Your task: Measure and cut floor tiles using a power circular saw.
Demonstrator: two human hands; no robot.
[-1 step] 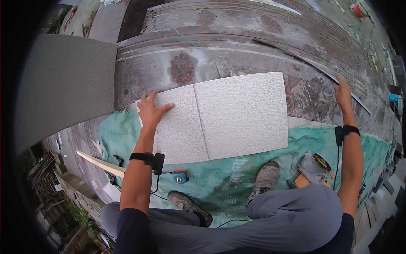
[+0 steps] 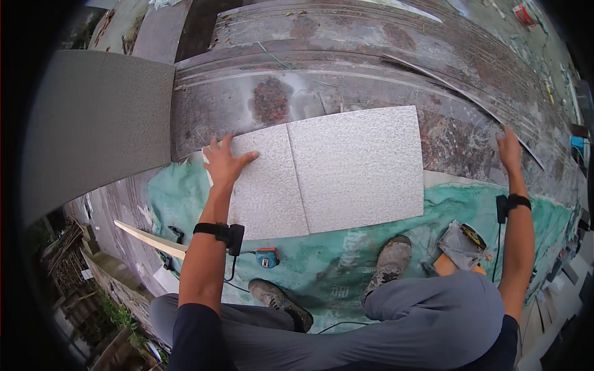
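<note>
My left hand (image 2: 224, 163) lies with fingers spread on the top left part of a pale, rough-textured tile (image 2: 265, 185). A second, larger pale tile (image 2: 359, 170) adjoins it on the right; a slanting line parts the two. Out to the right, my right hand (image 2: 510, 151) is closed round a long, thin straight strip (image 2: 461, 91), perhaps a straightedge. The strip slants from the far middle down to the right, beyond the tiles. My fingertips partly hide where I grip it.
A large grey slab (image 2: 102, 123) stands at the left. On the green sheet (image 2: 334, 266) lie a teal-and-red tape measure (image 2: 267, 257), a wooden batten (image 2: 148, 239) and a grey tool pouch or box (image 2: 461, 242). A red bucket-like thing (image 2: 523, 15) is at the far right.
The strip has turned in my right hand and now shows a lighter face. My right hand has dropped slightly nearer. My left hand keeps its place on the tile.
</note>
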